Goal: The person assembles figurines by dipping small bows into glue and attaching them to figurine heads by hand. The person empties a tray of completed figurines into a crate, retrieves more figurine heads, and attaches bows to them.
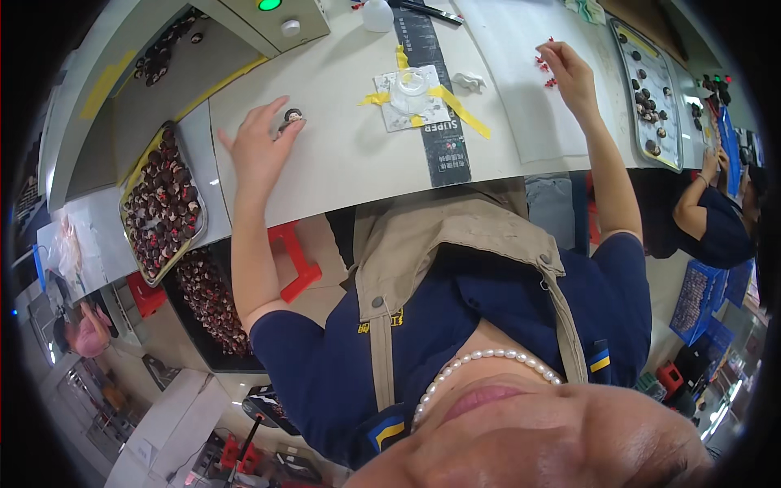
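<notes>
On the left of the white worktable, my left hand (262, 146) has a small doll head (293, 116) with dark hair and a pale face between thumb and fingers. Over at the right, my right hand (569, 80) pinches with its fingertips at several small red pieces (542, 63) lying on a white sheet (521, 106). One red bit shows at the fingertips. Between the hands, a clear round dish (411, 84) sits on a pale square base held down by yellow tape (465, 112). Beside it lies a crumpled whitish lump (469, 81).
A tray (201, 228) heaped with dark doll heads stands at the left, above a black crate (213, 305) of more. Another metal tray (671, 134) with scattered heads lies at the right. A white bottle (377, 16) stands at the back. A co-worker's arm (691, 203) is at far right.
</notes>
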A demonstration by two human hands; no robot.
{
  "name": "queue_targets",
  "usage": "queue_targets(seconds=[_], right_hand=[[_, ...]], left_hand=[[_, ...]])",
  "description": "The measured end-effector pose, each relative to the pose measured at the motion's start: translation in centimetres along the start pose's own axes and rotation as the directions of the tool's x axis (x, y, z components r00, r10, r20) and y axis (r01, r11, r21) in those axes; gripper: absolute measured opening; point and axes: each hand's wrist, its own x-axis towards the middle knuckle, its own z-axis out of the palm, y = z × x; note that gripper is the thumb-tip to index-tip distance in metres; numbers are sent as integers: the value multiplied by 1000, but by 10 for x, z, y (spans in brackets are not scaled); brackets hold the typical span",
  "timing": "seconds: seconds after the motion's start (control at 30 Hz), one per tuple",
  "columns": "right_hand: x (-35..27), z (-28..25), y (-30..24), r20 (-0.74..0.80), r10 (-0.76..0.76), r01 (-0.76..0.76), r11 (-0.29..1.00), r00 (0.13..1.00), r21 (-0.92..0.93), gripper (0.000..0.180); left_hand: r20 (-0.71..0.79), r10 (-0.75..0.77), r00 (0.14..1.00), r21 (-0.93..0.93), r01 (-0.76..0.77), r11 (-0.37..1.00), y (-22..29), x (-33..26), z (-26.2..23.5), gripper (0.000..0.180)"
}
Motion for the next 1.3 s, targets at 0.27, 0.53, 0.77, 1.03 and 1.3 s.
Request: queue_targets(seconds=[0.27, 0.53, 0.77, 1.03, 1.3], right_hand=[[-32, 28, -36, 348, 292, -442, 731, 891, 519, 17], [-17, 42, -61, 552, 55, -471, 596, 832, 650, 19], [-15, 78, -91, 600, 25, -351, 830, 800, 433, 18], [-12, 119, -115, 448, -163, 149, 987, 879, 66, 14], [-7, 136, -120, 384, -373, 438, 894, 845, -95, 10]], left_hand=[[-242, -102, 965, -525, -42, 850, 32, 6, 20, 27], [154, -87, 984, -988, 150, -48, 88, -34, 39, 29], [411, 42, 911, -859, 402, -318, 103, -64, 63, 29], [446, 84, 891, -811, 442, -382, 82, -74, 67, 28], [452, 94, 887, -786, 446, -429, 71, -75, 68, 29]])
